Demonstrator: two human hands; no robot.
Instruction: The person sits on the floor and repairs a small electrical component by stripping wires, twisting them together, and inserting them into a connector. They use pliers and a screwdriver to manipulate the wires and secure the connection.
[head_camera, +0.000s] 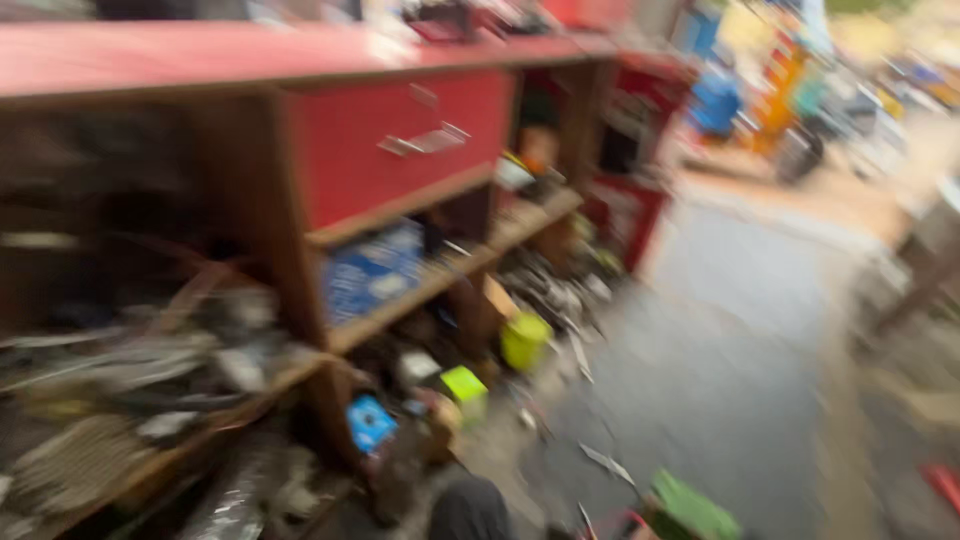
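Note:
Neither of my hands shows in the head view, which is smeared by motion blur. A wooden workbench with a red top (200, 55) fills the left half. Its red drawer (400, 140) has a metal handle. Lower shelves (440, 270) hold a blue box (375, 270) and heaps of metal parts (130, 370). A dark rounded shape (470, 510) at the bottom edge is too blurred to identify.
On the grey floor (720, 360) by the bench lie a yellow-green tub (525, 340), a small green box (465, 385), a blue packet (370, 422) and a green object (695, 510). A red cabinet (630, 210) stands beyond the bench. Blurred colourful items sit at the far right.

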